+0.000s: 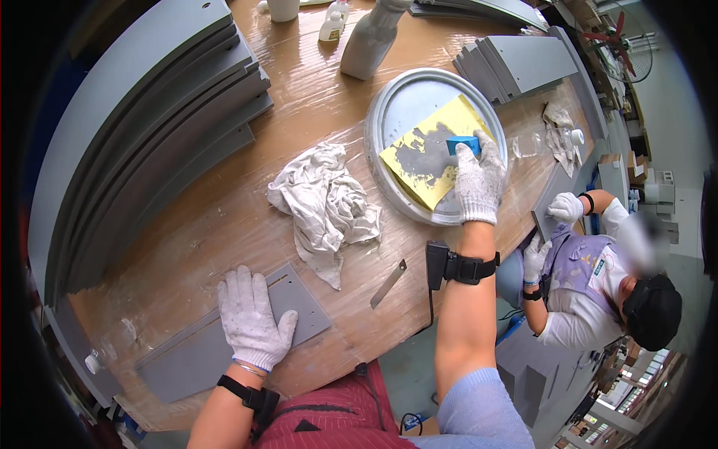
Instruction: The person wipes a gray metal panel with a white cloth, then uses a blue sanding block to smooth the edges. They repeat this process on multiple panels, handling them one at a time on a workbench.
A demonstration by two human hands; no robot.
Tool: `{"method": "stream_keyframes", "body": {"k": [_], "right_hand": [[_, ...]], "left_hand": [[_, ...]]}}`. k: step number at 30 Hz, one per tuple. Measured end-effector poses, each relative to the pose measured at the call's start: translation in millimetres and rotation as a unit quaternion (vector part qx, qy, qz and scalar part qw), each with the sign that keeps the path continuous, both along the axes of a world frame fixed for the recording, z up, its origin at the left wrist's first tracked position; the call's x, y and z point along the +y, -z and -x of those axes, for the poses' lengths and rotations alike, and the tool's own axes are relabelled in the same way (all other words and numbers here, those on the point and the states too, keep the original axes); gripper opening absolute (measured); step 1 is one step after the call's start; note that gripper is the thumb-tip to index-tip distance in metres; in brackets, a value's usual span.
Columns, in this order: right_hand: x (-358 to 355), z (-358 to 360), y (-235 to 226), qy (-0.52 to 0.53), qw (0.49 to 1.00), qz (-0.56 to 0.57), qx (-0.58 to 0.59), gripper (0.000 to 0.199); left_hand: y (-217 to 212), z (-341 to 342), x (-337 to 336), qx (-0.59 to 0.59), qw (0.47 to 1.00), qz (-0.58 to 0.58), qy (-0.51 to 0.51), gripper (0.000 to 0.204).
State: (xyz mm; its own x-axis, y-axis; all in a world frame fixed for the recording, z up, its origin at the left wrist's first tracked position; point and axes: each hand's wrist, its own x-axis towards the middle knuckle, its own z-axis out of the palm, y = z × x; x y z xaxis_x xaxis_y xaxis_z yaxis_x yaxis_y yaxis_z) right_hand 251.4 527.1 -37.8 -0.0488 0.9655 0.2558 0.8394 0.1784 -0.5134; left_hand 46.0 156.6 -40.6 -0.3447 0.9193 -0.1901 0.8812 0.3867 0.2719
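My left hand [253, 314], in a white knit glove, lies flat with its fingers stretched out on a grey panel [187, 364] that has a narrow slot along it. My right hand [481, 179], gloved the same way, pinches a small blue block [462, 145]. Under the block is a yellow sheet [441, 191] smeared with grey paste [422, 159]. The sheet rests on a round grey lid [389, 96]. Between my hands lie a crumpled white cloth [321, 206] and a thin metal blade [388, 284].
Curved grey panels [217, 90] are stacked at the left, with more grey panels [523, 63] at the far right. A grey bottle [372, 41] and a small white bottle [333, 26] stand at the back. A clear plastic bottle [529, 145] lies right of the lid. A co-worker [591, 269] works at the right.
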Motion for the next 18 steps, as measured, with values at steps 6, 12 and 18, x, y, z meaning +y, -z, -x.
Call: {"method": "stream_keyframes", "body": {"k": [6,12,18], "right_hand": [[-14,-9,3,-0.017,0.991,-0.048,-0.127,0.044],[-86,28,-48,-0.101,0.959,0.006,0.265,0.044],[-225,102,-62,-0.213,0.929,0.096,0.287,0.039]], "left_hand": [[-5,7,3,-0.033,0.999,-0.009,-0.024,0.085],[3,10,-16,-0.046,0.997,-0.055,-0.038,0.078],[22,11,-49,-0.052,0.987,-0.135,-0.064,0.075]]}}
